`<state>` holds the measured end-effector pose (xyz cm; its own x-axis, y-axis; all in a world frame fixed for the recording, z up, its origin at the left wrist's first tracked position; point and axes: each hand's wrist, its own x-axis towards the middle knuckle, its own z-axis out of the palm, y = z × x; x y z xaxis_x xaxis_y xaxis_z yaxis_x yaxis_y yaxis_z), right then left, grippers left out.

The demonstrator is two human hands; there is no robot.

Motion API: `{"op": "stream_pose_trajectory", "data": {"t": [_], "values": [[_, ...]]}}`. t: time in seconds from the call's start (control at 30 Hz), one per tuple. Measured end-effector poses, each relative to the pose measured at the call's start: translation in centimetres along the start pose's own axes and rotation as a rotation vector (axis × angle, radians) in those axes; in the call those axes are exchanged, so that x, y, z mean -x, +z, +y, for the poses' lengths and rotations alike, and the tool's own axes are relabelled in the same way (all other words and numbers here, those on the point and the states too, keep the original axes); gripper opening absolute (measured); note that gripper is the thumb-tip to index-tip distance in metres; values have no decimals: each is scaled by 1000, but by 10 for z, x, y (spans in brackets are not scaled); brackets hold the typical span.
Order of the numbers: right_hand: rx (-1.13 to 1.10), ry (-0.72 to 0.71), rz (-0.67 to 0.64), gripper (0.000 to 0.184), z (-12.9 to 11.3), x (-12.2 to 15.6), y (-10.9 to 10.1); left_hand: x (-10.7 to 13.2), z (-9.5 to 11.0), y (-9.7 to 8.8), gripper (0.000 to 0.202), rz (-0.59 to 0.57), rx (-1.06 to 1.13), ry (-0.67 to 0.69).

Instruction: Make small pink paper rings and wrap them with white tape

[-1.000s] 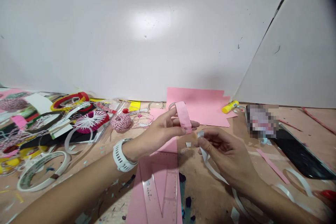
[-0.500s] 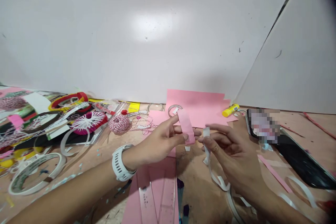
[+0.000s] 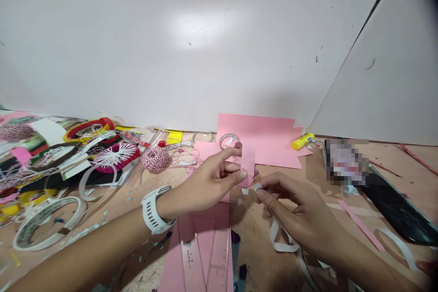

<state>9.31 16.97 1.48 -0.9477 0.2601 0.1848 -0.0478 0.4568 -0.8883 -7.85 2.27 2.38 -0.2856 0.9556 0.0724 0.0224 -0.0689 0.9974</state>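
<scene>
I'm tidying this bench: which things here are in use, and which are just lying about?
In use: left hand pinching a pink paper strip; right hand pinching a small white tape piece.

Lying about: yellow glue stick, red-and-white twine ball, clear ruler, white tape roll.

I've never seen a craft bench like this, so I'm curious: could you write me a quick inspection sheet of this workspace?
Surface: tan work top, dotted with small scraps.
Job's things: pink paper strip, upright; white tape scrap; curled white tape strip lying below the right hand.
Clutter: red-and-white twine ball, tape roll, yellow glue stick, pink paper sheet, clear ruler on more pink paper.
Hands: left hand pinches the strip; right hand pinches the scrap beside it.
Cables: nothing seen.
Surroundings: white wall panel behind the work top.
</scene>
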Motion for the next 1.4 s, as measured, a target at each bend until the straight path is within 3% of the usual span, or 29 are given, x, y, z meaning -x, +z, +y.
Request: {"op": "stream_pose_trajectory", "data": {"t": [0.23, 0.37, 0.63, 0.8, 0.97, 1.17, 1.4], "values": [[-66, 48, 152, 15, 3, 2, 4, 0, -7, 2, 42, 58, 32, 17], [-136, 84, 222, 19, 4, 3, 5, -2, -7, 3, 41, 108, 168, 32], [-215, 113, 253, 29, 1, 2, 5, -4, -1, 4, 50, 187, 503, -126], [-205, 125, 247, 29, -4, 2, 4, -3, -11, 1, 55, 98, 292, -12], [-212, 162, 283, 22, -9, 2, 5, 0, -18, 5, 51, 135, 10, 51], [-250, 118, 254, 18, -5, 0, 6, 3, -18, 13, 46, 196, 20, 109], [-228, 67, 254, 13, -1, 2, 8, -5, -25, 9, 35, 261, 224, 77]]}}
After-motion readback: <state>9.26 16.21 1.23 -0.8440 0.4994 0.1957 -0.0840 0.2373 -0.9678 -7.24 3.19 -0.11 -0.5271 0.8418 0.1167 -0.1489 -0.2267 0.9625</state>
